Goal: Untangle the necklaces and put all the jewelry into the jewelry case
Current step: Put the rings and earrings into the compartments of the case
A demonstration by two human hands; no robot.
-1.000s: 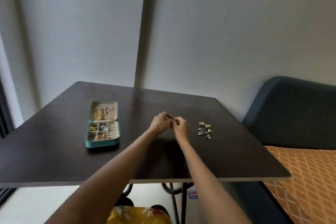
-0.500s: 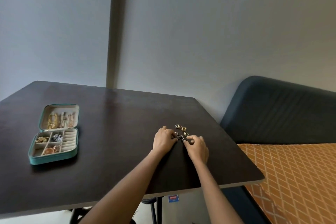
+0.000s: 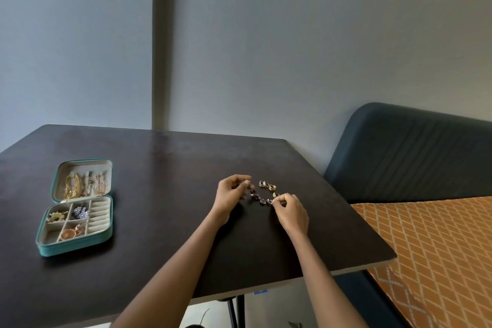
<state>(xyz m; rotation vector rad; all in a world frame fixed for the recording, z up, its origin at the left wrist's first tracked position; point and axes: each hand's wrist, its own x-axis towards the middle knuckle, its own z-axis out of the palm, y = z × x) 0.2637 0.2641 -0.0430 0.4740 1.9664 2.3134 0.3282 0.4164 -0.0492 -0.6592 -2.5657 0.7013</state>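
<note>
We see the left hand (image 3: 231,196) and right hand (image 3: 291,209) each pinching an end of a dark beaded necklace (image 3: 257,197), stretched between them near the desk's (image 3: 165,221) right edge; the open jewelry case (image 3: 76,206) sits by the left edge.

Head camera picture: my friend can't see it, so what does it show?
Two hands, left hand and right hand, pinch the ends of a dark beaded chain above a dark wooden table. Small gold rings lie just beyond. An open teal jewelry case holding jewelry sits to the left.
</note>
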